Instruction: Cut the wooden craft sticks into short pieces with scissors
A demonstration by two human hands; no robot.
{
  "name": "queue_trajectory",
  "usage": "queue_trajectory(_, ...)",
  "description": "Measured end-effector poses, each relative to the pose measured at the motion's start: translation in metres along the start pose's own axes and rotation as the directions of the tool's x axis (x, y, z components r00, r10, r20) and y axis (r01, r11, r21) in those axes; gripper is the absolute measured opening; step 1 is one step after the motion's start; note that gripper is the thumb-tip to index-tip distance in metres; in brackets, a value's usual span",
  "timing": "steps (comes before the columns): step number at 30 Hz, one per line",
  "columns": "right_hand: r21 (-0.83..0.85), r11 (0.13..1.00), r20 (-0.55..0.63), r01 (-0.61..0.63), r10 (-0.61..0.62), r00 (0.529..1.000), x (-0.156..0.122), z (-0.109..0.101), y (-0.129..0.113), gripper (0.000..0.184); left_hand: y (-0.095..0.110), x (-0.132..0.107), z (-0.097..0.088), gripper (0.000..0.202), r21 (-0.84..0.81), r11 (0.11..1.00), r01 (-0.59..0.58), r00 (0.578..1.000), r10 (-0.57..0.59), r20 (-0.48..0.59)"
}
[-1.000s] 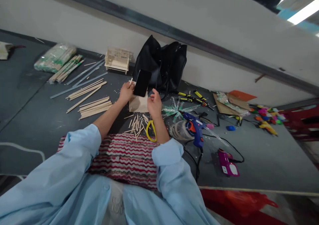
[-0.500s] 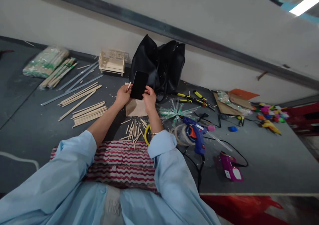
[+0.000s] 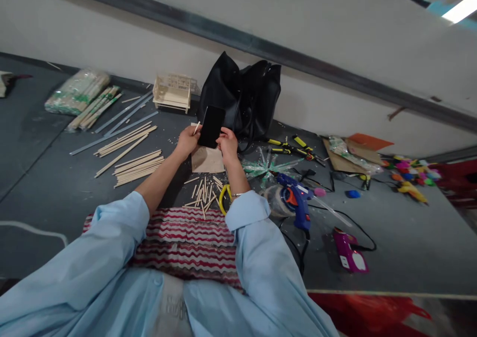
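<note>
Phone (image 3: pixel 212 126) between the hands (image 3: pixel 187 141), both probably gripping its side edges, pale stick (image 3: pixel 197 127) in the left.

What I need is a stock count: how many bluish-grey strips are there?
3: rear strip, middle strip, front strip, all beyond the loose sticks. Others may be hidden.

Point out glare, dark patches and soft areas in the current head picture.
Head view: the ceiling light is blown out to white; head view: the phone and black handbag look near-black with little detail; head view: the plastic-wrapped stick pack shows pale glints; head view: the red plastic bag, lower right, looks soft.
</note>
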State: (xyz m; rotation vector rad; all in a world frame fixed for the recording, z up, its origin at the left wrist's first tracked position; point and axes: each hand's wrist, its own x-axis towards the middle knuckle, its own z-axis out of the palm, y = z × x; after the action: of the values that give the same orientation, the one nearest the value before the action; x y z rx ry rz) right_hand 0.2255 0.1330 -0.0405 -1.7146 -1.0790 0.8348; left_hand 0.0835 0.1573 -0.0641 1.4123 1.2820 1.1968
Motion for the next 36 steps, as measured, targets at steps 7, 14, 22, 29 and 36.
queue_trajectory(7, -0.377, 0.911, -0.006, 0.166, -0.181, 0.983, -0.026, -0.012, -0.007, 0.062, -0.005, 0.0, 0.001, 0.031, -0.034, 0.999, 0.002, 1.0, -0.003, -0.011)
queue_trajectory(14, -0.666, 0.622, 0.342, 0.412, -0.236, 0.91, -0.052, -0.031, -0.017, 0.068, -0.002, -0.001, 0.0, 0.03, -0.077, 0.996, 0.04, 0.999, -0.041, -0.012)
queue_trajectory(22, -0.701, 0.478, 0.466, 0.53, -0.255, 0.847, -0.056, -0.032, -0.012, 0.064, -0.001, -0.001, -0.001, 0.028, -0.093, 0.994, 0.065, 0.998, -0.065, -0.005)
queue_trajectory(29, -0.782, 0.48, 0.304, 0.396, -0.261, 0.916, -0.044, -0.031, -0.017, 0.075, -0.002, -0.001, 0.0, 0.028, -0.087, 0.994, 0.065, 0.998, -0.066, -0.004)
queue_trajectory(36, -0.744, 0.554, 0.269, 0.374, -0.264, 0.926, -0.041, -0.034, -0.014, 0.078, 0.031, -0.01, -0.01, 0.023, 0.174, 0.979, -0.109, 0.985, 0.129, -0.111)
